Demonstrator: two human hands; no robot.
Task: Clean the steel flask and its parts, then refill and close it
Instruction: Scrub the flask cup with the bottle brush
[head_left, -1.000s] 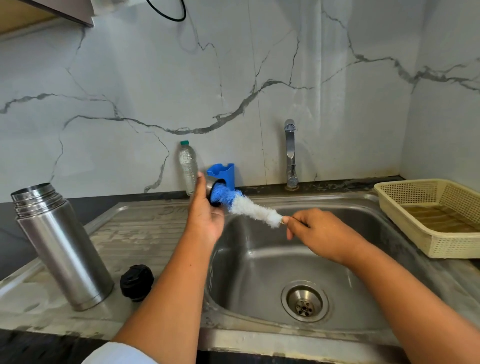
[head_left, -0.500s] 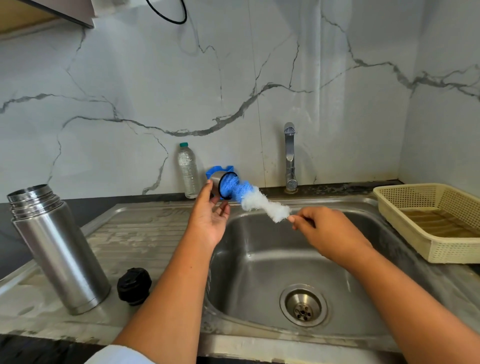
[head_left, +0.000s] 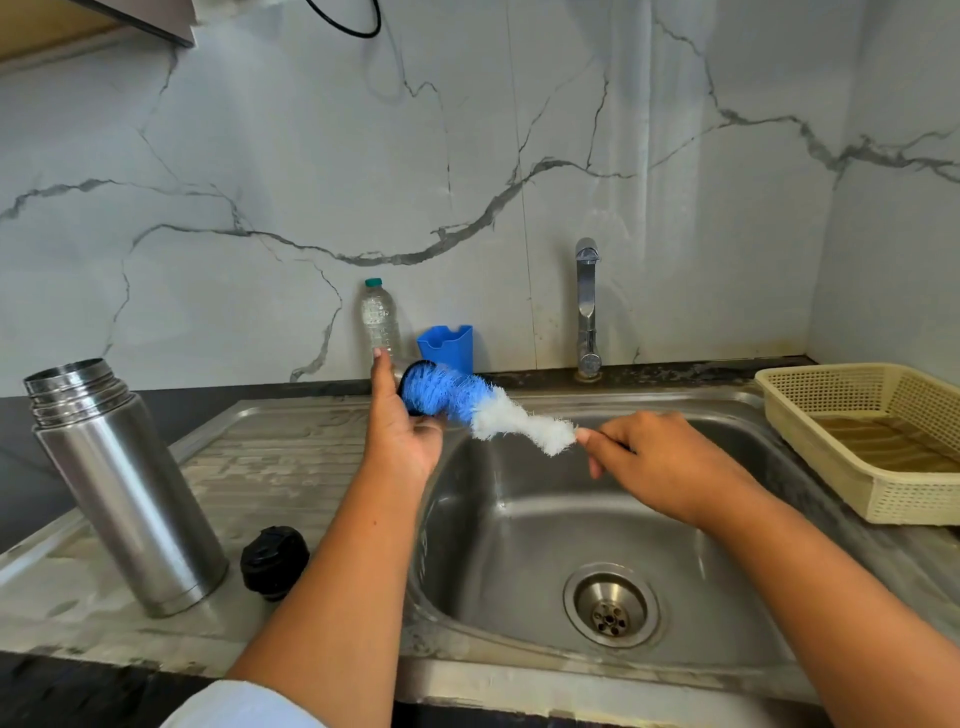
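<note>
The open steel flask (head_left: 124, 488) stands upright on the draining board at the left. Its black stopper (head_left: 274, 562) lies beside its base. My left hand (head_left: 402, 431) holds the flask's steel cup lid (head_left: 410, 387) over the sink's left edge, mouth facing right; only its dark rim shows. My right hand (head_left: 660, 462) pinches the handle of a blue and white bottle brush (head_left: 478, 408), whose blue end is pushed into the cup.
The steel sink (head_left: 597, 519) with its drain (head_left: 610, 605) lies below the hands. A tap (head_left: 587, 306) stands shut at the back. A plastic water bottle (head_left: 380, 319) and a blue holder (head_left: 447, 345) stand by the wall. A cream basket (head_left: 872, 436) sits at right.
The brush has been pushed deeper into the cup and its blue bristles now fill the mouth. Both hands have shifted slightly as the brush works.
</note>
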